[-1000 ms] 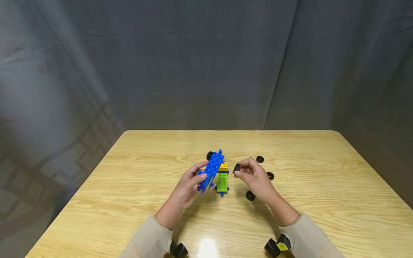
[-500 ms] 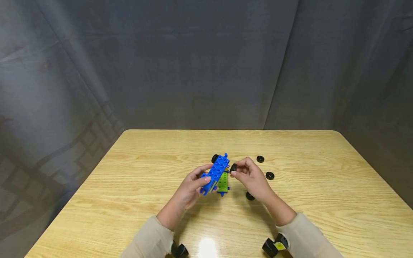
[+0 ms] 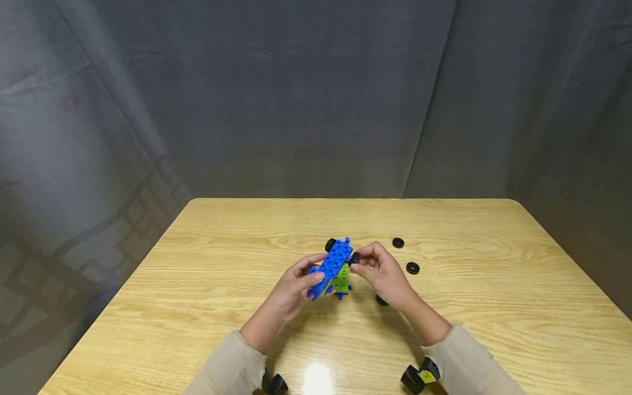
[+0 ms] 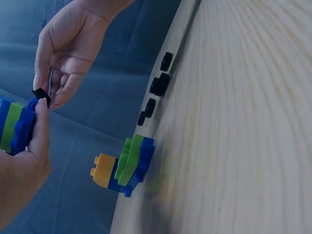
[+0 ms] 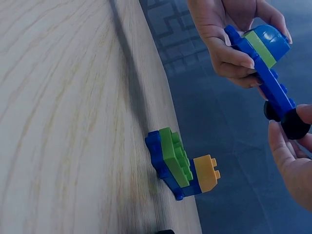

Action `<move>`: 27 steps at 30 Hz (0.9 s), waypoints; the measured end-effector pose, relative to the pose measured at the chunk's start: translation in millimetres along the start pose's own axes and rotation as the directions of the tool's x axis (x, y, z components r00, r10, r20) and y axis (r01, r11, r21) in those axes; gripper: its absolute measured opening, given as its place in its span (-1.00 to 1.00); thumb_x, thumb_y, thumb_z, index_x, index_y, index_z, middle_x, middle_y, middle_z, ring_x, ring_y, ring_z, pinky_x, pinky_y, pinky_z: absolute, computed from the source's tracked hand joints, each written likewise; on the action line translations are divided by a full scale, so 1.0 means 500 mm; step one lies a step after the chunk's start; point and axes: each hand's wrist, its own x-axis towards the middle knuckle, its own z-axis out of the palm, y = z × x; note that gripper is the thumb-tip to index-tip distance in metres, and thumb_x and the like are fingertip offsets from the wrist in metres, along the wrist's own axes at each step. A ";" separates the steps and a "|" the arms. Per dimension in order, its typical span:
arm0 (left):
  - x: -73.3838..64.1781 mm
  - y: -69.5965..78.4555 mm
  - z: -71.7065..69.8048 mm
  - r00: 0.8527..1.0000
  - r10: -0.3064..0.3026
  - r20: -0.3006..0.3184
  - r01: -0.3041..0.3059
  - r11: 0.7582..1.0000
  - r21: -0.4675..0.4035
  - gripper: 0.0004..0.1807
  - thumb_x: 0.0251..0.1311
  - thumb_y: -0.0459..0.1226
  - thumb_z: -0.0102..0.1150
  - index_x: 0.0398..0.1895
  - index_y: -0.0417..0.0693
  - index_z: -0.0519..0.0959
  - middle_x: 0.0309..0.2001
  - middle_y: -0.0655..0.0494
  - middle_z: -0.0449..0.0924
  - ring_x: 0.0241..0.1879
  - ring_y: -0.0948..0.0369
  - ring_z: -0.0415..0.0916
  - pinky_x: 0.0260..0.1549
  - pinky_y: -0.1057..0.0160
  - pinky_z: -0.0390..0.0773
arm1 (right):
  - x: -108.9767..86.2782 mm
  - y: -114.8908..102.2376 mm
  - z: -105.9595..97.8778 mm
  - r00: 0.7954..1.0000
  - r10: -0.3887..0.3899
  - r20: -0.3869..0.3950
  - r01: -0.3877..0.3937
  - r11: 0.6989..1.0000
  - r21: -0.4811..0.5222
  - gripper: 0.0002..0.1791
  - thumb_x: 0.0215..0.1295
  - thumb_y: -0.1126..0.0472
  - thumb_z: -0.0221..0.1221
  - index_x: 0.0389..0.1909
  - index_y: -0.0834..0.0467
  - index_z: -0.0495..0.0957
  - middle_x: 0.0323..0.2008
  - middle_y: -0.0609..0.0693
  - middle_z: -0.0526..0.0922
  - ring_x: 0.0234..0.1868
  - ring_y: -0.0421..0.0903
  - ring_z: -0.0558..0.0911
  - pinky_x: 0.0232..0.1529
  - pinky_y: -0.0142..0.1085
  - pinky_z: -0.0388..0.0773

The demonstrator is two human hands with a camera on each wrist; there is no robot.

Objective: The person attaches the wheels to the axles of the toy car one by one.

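Observation:
My left hand grips a blue toy car base above the table, thumb over its studs. At its rear sit a green layer and a rounded blue brick. One black wheel is fitted on the base's far side. My right hand pinches another black toy wheel between thumb and fingers, right at the axle stub on the near side. Below them a second toy car base, with a green brick and a yellow brick, stands on the table, partly hidden by the held car.
Loose black wheels lie on the wooden table to the right: one at the back, another wheel nearer, and a third wheel partly behind my right wrist. Black wrist devices hang under the sleeves. A grey curtain stands behind.
My left hand has moved the blue car slightly right and toward me. The right hand has brought its wheel left, from apart to against the car's side.

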 end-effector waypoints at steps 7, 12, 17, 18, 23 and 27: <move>0.000 -0.004 -0.001 1.000 0.016 -0.015 -0.014 0.995 0.098 -0.42 -0.04 -0.38 0.12 0.10 -0.41 0.22 -0.14 -0.13 0.25 -0.20 0.09 0.38 -0.25 0.06 0.46 | -0.002 0.000 0.001 0.999 0.045 -0.025 -0.045 0.999 0.007 -0.76 0.00 0.51 0.11 -0.28 0.46 0.31 -0.25 0.25 0.46 -0.36 -0.17 0.51 -0.29 -0.35 0.49; 0.001 -0.008 -0.001 0.999 0.045 -0.030 -0.040 0.987 0.157 -0.39 -0.08 -0.35 0.21 0.06 -0.45 0.25 -0.18 -0.10 0.29 -0.23 0.12 0.40 -0.29 0.07 0.48 | -0.004 0.002 0.005 0.997 0.056 -0.059 -0.056 0.998 0.003 -0.77 -0.03 0.53 0.13 -0.30 0.46 0.36 -0.29 0.24 0.48 -0.37 -0.14 0.53 -0.31 -0.35 0.50; -0.003 -0.015 -0.003 0.998 0.028 -0.058 -0.020 0.991 0.131 -0.39 -0.12 -0.40 0.23 0.04 -0.48 0.26 -0.20 -0.08 0.31 -0.24 0.15 0.40 -0.27 0.06 0.47 | -0.008 0.008 0.012 0.996 0.049 -0.080 -0.051 0.998 -0.029 -0.78 -0.06 0.53 0.15 -0.32 0.46 0.41 -0.31 0.23 0.51 -0.36 -0.03 0.55 -0.30 -0.30 0.50; -0.004 -0.016 -0.004 0.998 0.023 -0.063 -0.015 0.992 0.127 -0.40 -0.12 -0.41 0.22 0.04 -0.48 0.26 -0.20 -0.08 0.31 -0.25 0.15 0.40 -0.27 0.07 0.47 | -0.009 0.009 0.014 0.995 0.050 -0.086 -0.054 0.998 -0.036 -0.78 -0.06 0.53 0.16 -0.32 0.46 0.41 -0.32 0.23 0.52 -0.36 -0.02 0.56 -0.31 -0.31 0.51; -0.006 -0.019 -0.002 0.998 0.023 -0.064 -0.016 0.994 0.109 -0.45 -0.09 -0.46 0.16 0.03 -0.48 0.27 -0.21 -0.10 0.31 -0.26 0.13 0.42 -0.29 0.07 0.48 | -0.010 0.009 0.021 0.991 0.053 -0.120 -0.058 0.998 -0.036 -0.77 -0.08 0.53 0.17 -0.33 0.47 0.43 -0.38 0.20 0.53 -0.39 -0.02 0.56 -0.34 -0.34 0.51; -0.002 -0.019 0.002 0.997 0.029 -0.066 -0.021 0.994 0.105 -0.48 -0.07 -0.52 0.11 0.02 -0.51 0.26 -0.24 -0.11 0.31 -0.29 0.12 0.43 -0.30 0.04 0.48 | -0.010 0.008 0.023 0.987 0.055 -0.152 -0.060 0.998 -0.031 -0.78 -0.10 0.54 0.16 -0.34 0.47 0.43 -0.43 0.19 0.53 -0.43 -0.05 0.56 -0.35 -0.29 0.52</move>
